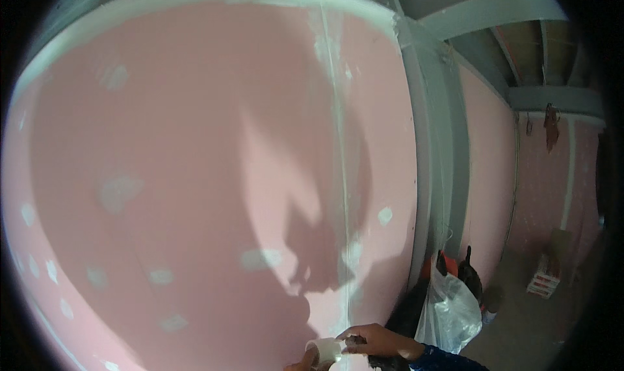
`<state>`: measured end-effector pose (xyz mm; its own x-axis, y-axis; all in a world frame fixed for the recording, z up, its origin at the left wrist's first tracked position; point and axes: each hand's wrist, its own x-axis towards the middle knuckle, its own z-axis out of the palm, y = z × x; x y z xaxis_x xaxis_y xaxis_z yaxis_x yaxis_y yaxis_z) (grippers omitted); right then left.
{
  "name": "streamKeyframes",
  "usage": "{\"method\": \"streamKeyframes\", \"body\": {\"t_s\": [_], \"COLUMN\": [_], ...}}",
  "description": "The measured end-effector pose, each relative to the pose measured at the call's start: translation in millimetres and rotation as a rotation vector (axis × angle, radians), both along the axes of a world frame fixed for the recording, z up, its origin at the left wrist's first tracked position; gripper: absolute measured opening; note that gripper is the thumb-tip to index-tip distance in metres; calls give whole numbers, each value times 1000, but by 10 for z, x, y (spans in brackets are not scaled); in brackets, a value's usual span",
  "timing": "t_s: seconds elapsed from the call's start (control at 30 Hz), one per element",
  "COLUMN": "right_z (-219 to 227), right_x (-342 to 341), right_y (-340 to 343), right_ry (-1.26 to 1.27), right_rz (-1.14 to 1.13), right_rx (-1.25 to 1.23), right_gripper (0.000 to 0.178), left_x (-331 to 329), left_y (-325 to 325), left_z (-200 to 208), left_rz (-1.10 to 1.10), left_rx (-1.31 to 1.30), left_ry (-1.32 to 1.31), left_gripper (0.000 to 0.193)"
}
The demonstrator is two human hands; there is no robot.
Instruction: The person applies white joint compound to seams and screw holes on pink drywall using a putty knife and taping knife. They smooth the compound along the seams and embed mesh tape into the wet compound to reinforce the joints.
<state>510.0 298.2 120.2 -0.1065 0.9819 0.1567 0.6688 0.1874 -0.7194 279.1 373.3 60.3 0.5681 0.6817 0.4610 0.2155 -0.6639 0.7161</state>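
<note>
At the lower edge, close to the pink wall panel, both my hands meet at a pale, whitish roll of tape. My left hand grips the roll's left side, and only its fingers show. From the right, my right hand reaches across with its fingers bent and pressed together at the roll's right side. Just what those fingers pinch is too small to make out. A dark blue sleeve covers the right forearm. Above the hands runs a vertical joint with whitish compound along it.
A grey steel column stands right of the panel. Beside its foot hang a clear plastic bag and dark and red items. Farther right, a stack of boxes sits on the floor. Whitish patches and a large shadow mark the panel.
</note>
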Motion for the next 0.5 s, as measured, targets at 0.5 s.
{"method": "streamKeyframes", "body": {"t_s": [0.5], "right_z": [2056], "right_x": [19], "right_y": [-523], "right_ry": [-324], "right_rz": [-56], "right_rx": [825], "right_gripper": [15], "left_x": [302], "left_y": [82], "left_z": [254], "left_rz": [-273], "left_rx": [-123], "left_ry": [-89], "left_gripper": [47]}}
